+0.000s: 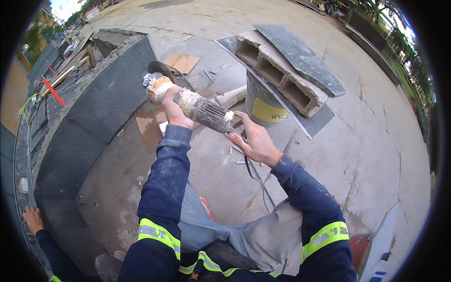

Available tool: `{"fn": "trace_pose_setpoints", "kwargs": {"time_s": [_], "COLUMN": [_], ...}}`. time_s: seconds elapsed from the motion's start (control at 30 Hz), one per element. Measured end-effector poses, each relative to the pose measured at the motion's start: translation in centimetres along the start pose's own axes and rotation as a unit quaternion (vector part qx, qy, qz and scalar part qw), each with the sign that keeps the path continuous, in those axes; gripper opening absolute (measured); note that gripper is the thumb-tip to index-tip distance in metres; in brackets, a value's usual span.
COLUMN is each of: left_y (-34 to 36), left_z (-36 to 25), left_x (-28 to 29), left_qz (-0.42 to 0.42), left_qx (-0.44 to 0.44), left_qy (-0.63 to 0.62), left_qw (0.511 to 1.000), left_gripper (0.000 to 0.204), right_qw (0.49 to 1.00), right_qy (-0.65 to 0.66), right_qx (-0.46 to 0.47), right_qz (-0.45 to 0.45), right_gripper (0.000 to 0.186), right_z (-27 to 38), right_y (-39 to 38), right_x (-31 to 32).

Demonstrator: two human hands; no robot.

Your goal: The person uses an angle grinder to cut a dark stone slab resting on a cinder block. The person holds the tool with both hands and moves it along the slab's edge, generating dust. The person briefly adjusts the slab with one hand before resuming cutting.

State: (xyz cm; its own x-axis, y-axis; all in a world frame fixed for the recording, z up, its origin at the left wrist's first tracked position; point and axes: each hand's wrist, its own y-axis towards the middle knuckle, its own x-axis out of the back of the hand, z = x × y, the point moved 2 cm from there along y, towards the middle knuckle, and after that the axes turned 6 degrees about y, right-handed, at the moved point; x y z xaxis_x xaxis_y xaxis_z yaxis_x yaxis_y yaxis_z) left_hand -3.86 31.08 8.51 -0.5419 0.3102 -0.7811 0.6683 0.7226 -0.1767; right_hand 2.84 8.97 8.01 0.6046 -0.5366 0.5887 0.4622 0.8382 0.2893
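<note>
An angle grinder [202,109], dusty and worn, lies across both my hands above the paving. My left hand [176,112] is closed round its body just behind the gear head. The dark disc [161,69] points up and left, near the end of the dark stone-clad wall [101,101]. At the tail end, my right hand [257,142] grips the grinder where the power cord [256,176] comes out, thumb and fingers bent round it. From there the cord hangs down toward my legs.
A bucket [265,101] with a yellow label supports a dark slab, a hollow concrete block [279,70] and another slab [300,56]. A wooden board [182,63] and small offcuts lie on the paving. Another person's hand [33,219] rests on the wall at lower left.
</note>
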Motion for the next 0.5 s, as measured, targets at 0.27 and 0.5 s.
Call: {"fn": "trace_pose_setpoints", "kwargs": {"time_s": [0.27,0.5], "left_y": [3.0,3.9], "left_z": [-3.2,-3.2], "left_x": [2.5,3.5], "left_qz": [-0.013,0.143], "left_qx": [0.023,0.104], "left_qy": [-0.016,-0.065], "left_qw": [1.0,0.982], "left_gripper": [0.038,0.043], "right_qw": [0.891,0.756], "right_qy": [0.092,0.006], "right_qx": [-0.404,-0.568], "right_qz": [0.188,0.325], "right_gripper": [0.067,0.063], "right_z": [-12.2,-15.9], "right_y": [-6.8,-13.8], "right_x": [6.8,7.8]}}
